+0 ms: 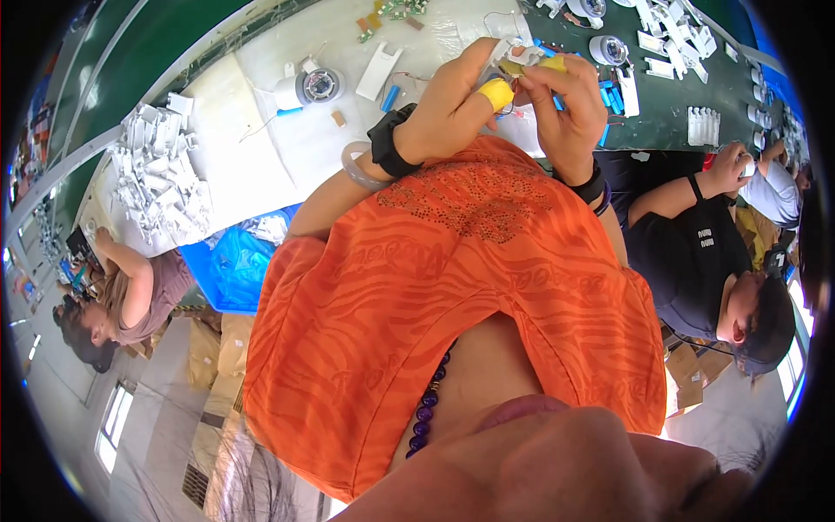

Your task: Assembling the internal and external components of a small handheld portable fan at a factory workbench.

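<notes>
my feed shows the left hand (457, 96) and right hand (570, 104) meeting above the bench, small white part (522, 54) between them. left fingers: narrow, pinched on the part. right thumb and forefinger: narrow too, pinching it from the other side. knuckles hide some contact, so i can't tell which tip bears most. part is held off the surface, in front of the chest; i'd guess so both thumbs reach it and it's easy to see. yellow finger cover (496, 93) on the left hand, another on the right, probably for grip or protection.

cover plate (380, 71), blue cell (390, 97) and round unit (320, 85) lie left of the hands, likely set there for easy reach. loose white pile (161, 174) farther left, probably kept aside as stock.

surface: white sheet (296, 157) under most of it, green mat (661, 104) to the right with more blue cells (611, 97). blue bin (230, 300) by the near edge. room: brown-topped worker (156, 287) at left, black-topped worker (678, 244) at right, boxes (687, 378) behind.
</notes>
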`<state>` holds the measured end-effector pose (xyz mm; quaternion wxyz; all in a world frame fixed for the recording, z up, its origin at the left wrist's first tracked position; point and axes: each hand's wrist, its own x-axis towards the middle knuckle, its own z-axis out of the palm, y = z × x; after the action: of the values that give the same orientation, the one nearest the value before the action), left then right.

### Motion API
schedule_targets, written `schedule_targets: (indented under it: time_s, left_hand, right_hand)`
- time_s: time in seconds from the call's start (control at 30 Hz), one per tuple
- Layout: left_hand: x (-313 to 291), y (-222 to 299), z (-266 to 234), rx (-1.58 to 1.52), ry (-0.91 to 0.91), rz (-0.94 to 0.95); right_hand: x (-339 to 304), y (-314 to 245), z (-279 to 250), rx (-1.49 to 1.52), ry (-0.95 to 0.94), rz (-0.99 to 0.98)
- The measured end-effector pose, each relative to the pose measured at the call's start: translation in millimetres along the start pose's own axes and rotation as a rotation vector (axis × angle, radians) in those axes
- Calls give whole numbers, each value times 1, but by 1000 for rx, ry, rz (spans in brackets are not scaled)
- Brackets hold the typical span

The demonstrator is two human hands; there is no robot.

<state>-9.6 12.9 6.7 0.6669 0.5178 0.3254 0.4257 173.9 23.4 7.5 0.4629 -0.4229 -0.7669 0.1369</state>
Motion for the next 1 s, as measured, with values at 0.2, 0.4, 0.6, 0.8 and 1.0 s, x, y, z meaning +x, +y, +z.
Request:
schedule_targets:
  time_s: [0.2,0.4,0.6,0.8,1.0]
  left_hand:
    - [-1,-7,2,100,58,7]
    - [0,-7,5,151,132,86]
    - [2,-10,2,253,170,145]
    - [5,-5,0,277,211,119]
    - [27,-7,-43,-63,205,-170]
  right_hand:
    - [2,3,0,36,-49,51]
    - [4,3,2,48,-67,35]
    - [7,2,3,35,-75,10]
    - [8,5,8,-57,-52,-108]
    - [11,31,-2,-56,-79,120]
